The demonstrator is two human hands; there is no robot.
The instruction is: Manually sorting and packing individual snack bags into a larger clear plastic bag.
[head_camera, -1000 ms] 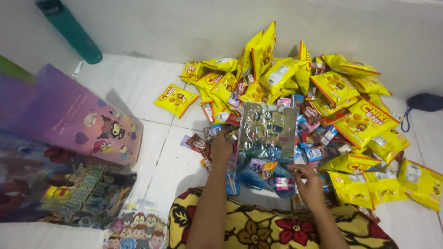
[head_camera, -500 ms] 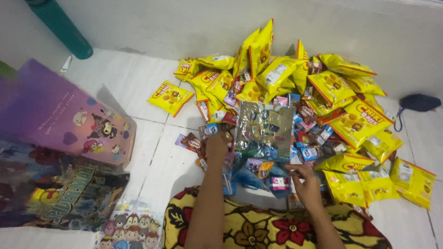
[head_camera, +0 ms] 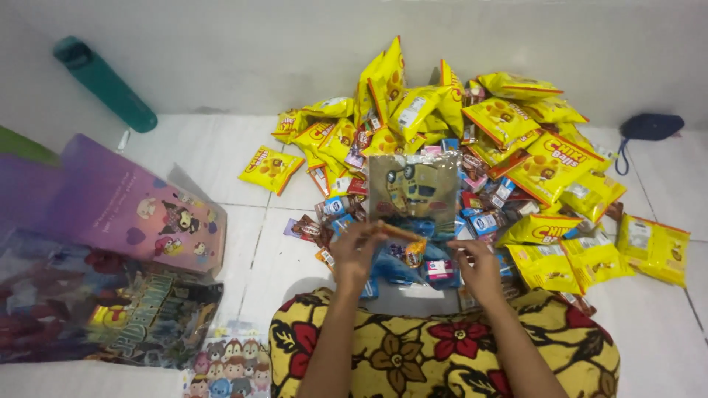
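I see my left hand [head_camera: 359, 254] and right hand [head_camera: 478, 267], each grip pinching the clear goodie bag [head_camera: 415, 193] over the snack pile [head_camera: 472, 140]

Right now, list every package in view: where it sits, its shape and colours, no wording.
Clear printed bag: centre, held by both hands, flat, part-filled with small packets.
Yellow snack packets: heaped against the far wall and spilling right, pillow-shaped, red marks.
Lone yellow packet: floor, left of the heap.
Small sachets: under the heap, blue, brown, red.
Purple cartoon bags: left, flat.
Dark cartoon bags: lower left.
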